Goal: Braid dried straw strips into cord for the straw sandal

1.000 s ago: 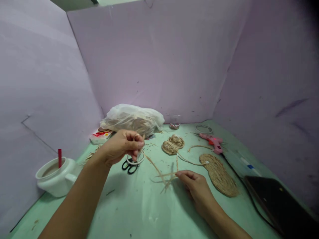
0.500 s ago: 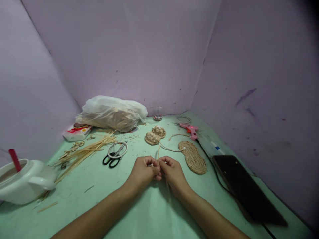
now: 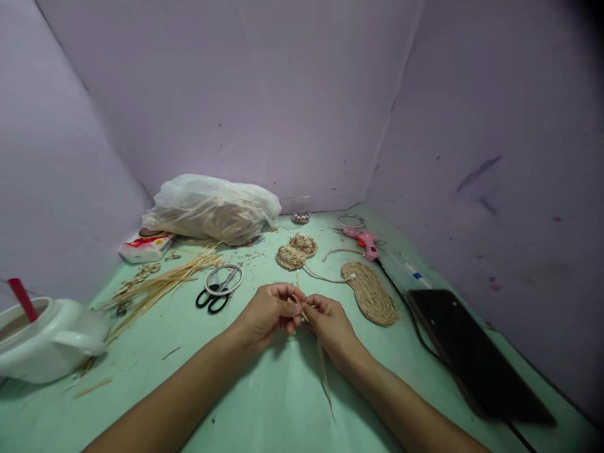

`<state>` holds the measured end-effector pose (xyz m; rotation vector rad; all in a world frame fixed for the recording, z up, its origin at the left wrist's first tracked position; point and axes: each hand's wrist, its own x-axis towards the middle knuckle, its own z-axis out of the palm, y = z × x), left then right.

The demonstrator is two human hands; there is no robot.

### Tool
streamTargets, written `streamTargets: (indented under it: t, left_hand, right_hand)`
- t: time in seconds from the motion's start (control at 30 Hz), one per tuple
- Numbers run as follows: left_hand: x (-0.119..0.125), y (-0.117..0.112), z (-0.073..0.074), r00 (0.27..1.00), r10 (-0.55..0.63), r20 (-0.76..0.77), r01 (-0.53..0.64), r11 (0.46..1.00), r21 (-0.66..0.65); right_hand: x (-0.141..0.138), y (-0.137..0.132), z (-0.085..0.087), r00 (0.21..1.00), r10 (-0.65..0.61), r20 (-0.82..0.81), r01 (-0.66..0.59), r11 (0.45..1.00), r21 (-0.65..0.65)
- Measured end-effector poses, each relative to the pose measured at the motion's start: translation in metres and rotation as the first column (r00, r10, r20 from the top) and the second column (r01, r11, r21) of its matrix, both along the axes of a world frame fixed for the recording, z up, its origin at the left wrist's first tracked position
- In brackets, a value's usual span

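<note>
My left hand (image 3: 268, 313) and my right hand (image 3: 329, 325) meet over the middle of the green table (image 3: 264, 402), fingers pinched together on thin straw strands (image 3: 323, 368). The strands trail down toward me from between the hands and a short braided end sticks up behind them. Just beyond the hands lie a woven oval straw mat (image 3: 369, 292) and a small coiled straw piece (image 3: 295, 250), joined by a braided cord.
Scissors with black handles (image 3: 219, 289) and a loose straw bundle (image 3: 160, 286) lie left of the hands. A plastic bag of straw (image 3: 214, 209) sits at the back, a pink glue gun (image 3: 362, 241) back right, a dark tablet (image 3: 472, 352) right, a white pot (image 3: 44, 340) far left.
A second ago my left hand was raised, pulling a strand away from the right. It came down and both hands now pinch the strands together; the camera view shifted right.
</note>
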<state>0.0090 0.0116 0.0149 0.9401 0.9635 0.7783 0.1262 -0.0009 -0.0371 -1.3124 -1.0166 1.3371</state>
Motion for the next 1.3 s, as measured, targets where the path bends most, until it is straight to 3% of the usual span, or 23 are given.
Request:
streamTargets:
  t: [0.3, 0.47, 0.63, 0.83, 0.97, 1.03, 1.13, 1.3]
  left_hand:
    - [-0.02, 0.012, 0.0, 0.96, -0.274, 0.054, 0.275, 0.961, -0.018]
    - [-0.02, 0.017, -0.004, 0.979, -0.197, -0.043, 0.199, 0.978, 0.065]
    - [-0.017, 0.016, -0.005, 0.986, -0.165, -0.007, 0.165, 0.985, 0.051]
    - [-0.026, 0.015, 0.01, 0.97, -0.209, -0.124, 0.218, 0.974, 0.057]
    - [-0.029, 0.009, 0.019, 0.938, -0.269, -0.221, 0.273, 0.962, -0.01]
    - [-0.026, 0.007, 0.018, 0.925, -0.242, -0.294, 0.264, 0.964, 0.036]
    - [-0.019, 0.007, 0.01, 0.911, -0.099, -0.4, 0.197, 0.957, 0.212]
    - [-0.01, 0.011, -0.007, 0.901, 0.067, -0.428, 0.138, 0.892, 0.43]
  right_hand:
    - [0.002, 0.0, 0.007, 1.0, 0.022, -0.006, -0.022, 0.999, -0.041]
    - [0.002, -0.002, 0.013, 1.0, 0.013, -0.018, -0.014, 0.998, -0.056]
    - [0.002, -0.003, 0.016, 1.0, 0.027, -0.016, -0.028, 0.997, -0.069]
    - [0.002, -0.003, 0.016, 0.996, 0.039, -0.086, -0.045, 0.997, -0.07]
    - [0.003, -0.003, 0.019, 0.996, 0.017, -0.085, -0.026, 0.995, -0.097]
    - [0.003, -0.004, 0.021, 0.996, 0.01, -0.086, -0.019, 0.994, -0.105]
    - [0.002, -0.005, 0.021, 0.989, 0.013, -0.149, -0.027, 0.995, -0.092]
    - [0.0, -0.007, 0.022, 0.976, 0.019, -0.215, -0.039, 0.996, -0.086]
